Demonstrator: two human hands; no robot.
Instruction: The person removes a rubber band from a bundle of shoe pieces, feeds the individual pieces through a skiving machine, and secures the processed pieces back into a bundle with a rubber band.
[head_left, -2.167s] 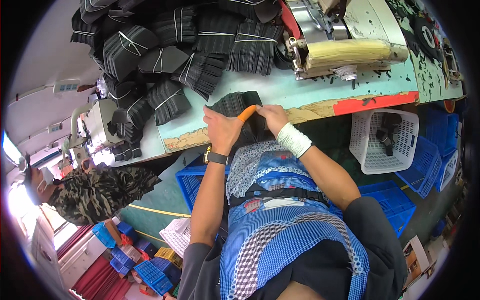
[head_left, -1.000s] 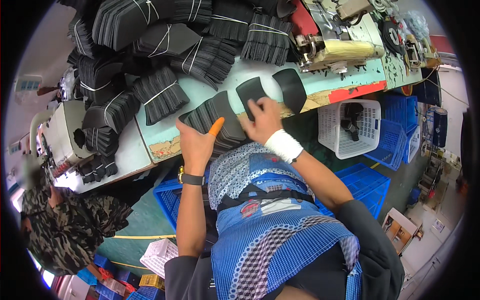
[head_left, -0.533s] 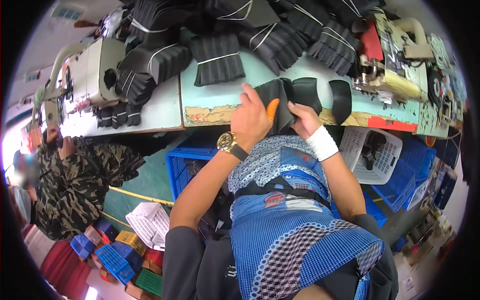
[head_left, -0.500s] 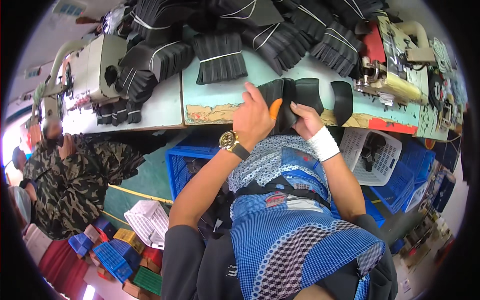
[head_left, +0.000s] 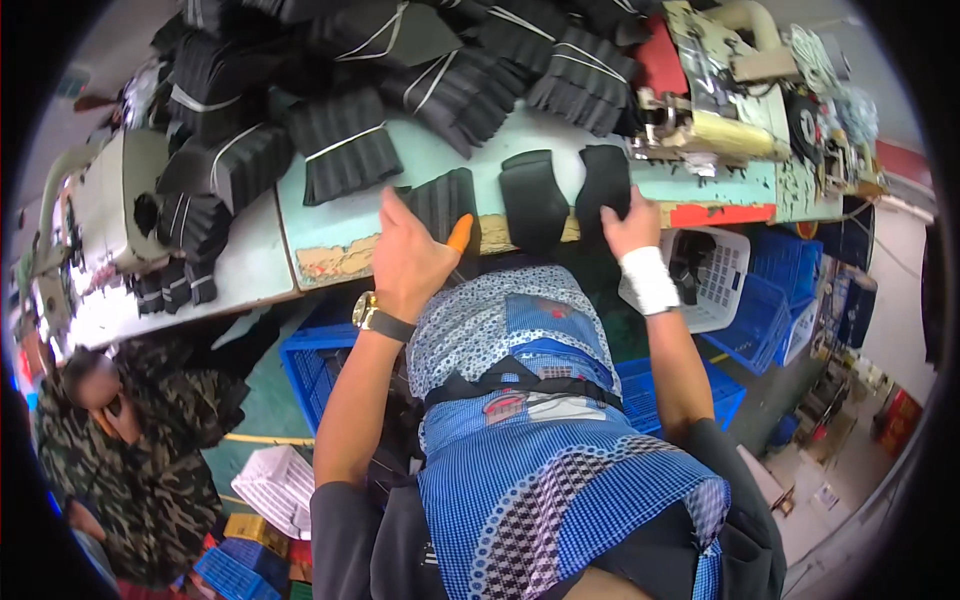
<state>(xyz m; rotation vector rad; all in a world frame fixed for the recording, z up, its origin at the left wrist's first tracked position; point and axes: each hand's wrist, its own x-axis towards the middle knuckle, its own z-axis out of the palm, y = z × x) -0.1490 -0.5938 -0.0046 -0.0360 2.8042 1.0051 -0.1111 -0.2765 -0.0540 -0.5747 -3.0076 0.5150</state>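
Note:
My left hand [head_left: 412, 258] has its fingers stretched and thumb apart, an orange cover on the thumb. It rests against the near left side of a stack of black curved pieces [head_left: 445, 205] at the table's front edge. My right hand [head_left: 632, 230], white wrap at the wrist, pinches the right edge of a single black curved piece [head_left: 604, 185], thumb in front and fingertips partly hidden behind. Between the hands, a few overlapping black pieces [head_left: 532, 200] lie at the table edge, apart from both hands.
Banded black bundles [head_left: 345, 145] crowd the back of the pale green table [head_left: 470, 150]. Sewing machines stand at right [head_left: 715, 130] and left [head_left: 115, 215]. A white basket [head_left: 715, 300] and blue crates [head_left: 735, 300] are below right. A person in a camouflage top [head_left: 140, 450] sits at left.
My hands have moved apart: the left to the left beside the stack, the right onto the rightmost black piece. The view has shifted, so the table appears further left.

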